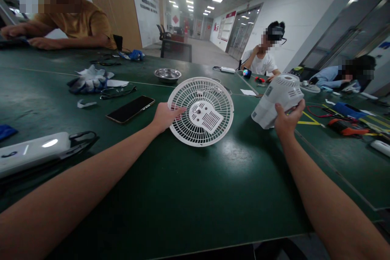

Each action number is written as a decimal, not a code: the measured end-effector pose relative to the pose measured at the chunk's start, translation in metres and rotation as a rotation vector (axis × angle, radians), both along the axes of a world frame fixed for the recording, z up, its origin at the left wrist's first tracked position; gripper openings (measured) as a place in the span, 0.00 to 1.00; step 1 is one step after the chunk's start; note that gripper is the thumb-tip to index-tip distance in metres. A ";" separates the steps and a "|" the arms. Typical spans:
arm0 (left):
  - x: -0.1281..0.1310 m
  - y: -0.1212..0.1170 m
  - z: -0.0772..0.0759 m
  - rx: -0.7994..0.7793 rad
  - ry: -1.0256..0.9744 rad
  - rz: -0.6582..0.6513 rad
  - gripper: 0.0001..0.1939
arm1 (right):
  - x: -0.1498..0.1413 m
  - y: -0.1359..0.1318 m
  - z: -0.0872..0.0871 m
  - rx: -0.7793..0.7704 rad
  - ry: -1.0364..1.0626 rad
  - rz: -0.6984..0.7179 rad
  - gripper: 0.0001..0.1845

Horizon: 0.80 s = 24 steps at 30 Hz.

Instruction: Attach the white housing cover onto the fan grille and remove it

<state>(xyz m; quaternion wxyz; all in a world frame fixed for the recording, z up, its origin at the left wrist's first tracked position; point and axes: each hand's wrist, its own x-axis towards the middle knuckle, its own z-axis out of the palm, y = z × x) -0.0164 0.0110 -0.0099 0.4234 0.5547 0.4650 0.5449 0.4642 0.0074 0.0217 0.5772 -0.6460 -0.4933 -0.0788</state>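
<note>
though shiny inside, metal bowl beyond fan grille

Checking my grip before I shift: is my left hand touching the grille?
Touching. The head view shows your left hand gripping the grille by its edge, thumb across its front.

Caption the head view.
Left hand grips a round white grille; right hand holds a white housing, at a green table.
</note>
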 end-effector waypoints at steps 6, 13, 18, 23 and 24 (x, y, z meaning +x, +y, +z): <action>-0.001 0.002 -0.001 0.001 0.014 -0.010 0.09 | -0.004 -0.003 0.006 0.032 0.018 -0.123 0.49; 0.001 -0.001 0.002 -0.017 0.009 0.005 0.09 | -0.004 -0.003 0.006 0.098 -0.010 -0.099 0.52; 0.001 -0.002 0.004 0.001 0.024 0.001 0.09 | -0.015 -0.014 0.015 0.167 -0.241 -0.132 0.56; 0.001 -0.001 0.002 -0.002 0.027 0.018 0.09 | -0.058 -0.025 0.017 0.204 -0.355 0.063 0.53; 0.001 0.000 0.002 -0.004 0.020 0.021 0.09 | -0.071 -0.027 0.014 0.160 -0.327 0.118 0.51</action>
